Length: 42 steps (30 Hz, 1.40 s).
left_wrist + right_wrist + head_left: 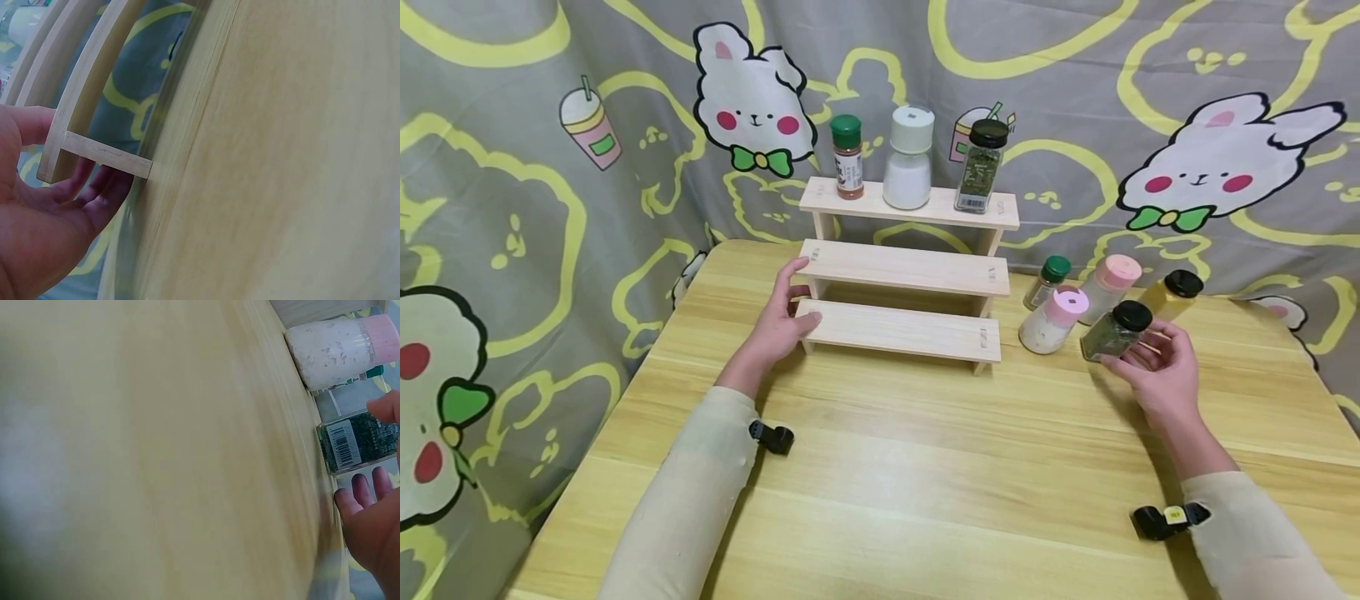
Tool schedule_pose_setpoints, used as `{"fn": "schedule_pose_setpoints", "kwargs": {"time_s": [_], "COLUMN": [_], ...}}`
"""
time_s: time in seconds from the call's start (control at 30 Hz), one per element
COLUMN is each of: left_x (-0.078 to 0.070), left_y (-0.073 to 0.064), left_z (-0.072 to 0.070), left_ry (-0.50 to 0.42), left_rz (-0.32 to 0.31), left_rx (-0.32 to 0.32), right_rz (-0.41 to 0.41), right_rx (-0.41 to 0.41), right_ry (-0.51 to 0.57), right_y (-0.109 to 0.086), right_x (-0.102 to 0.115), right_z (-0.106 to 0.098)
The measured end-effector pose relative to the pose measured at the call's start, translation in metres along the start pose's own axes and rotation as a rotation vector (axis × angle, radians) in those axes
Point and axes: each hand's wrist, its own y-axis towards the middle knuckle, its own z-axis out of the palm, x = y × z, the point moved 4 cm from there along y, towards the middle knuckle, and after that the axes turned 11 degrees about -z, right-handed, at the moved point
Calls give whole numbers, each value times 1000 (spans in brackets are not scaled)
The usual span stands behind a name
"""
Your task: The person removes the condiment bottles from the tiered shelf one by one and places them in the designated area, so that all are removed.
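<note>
My left hand grips the left end of a three-tier wooden rack. In the left wrist view its thumb lies on the board, with fingers behind the rack's leg. My right hand holds a black-capped glass jar of dark green herbs, thumb across the front; the jar stands on the table. The right wrist view shows the jar's barcode label and several curled fingers below it. Beside the jar stands a pink-capped white shaker.
Behind these stand a green-capped bottle, another pink-capped shaker and a black-capped yellow bottle. The top tier bears a green-capped spice bottle, a white-capped shaker and a black-capped herb jar. A patterned curtain hangs behind.
</note>
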Motion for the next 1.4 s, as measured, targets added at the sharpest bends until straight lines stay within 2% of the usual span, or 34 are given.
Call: {"fn": "schedule_pose_setpoints", "kwargs": {"time_s": [0.17, 0.57, 0.8, 1.0, 1.4], "left_x": [14, 14, -10, -12, -13], "left_y": [9, 7, -9, -9, -11], "left_z": [-4, -5, 0, 2, 3], "left_ry": [1, 26, 7, 6, 11], "left_rz": [8, 43, 4, 1, -7], "left_rx": [-11, -28, 4, 9, 8], "right_rz": [-2, -35, -60, -96, -190], "right_rx": [-16, -16, 24, 52, 182], "right_ry": [41, 109, 119, 204, 250], "right_y": [-9, -32, -46, -57, -74], "right_x": [4, 11, 20, 28, 37], "right_z": [1, 7, 12, 23, 51]}}
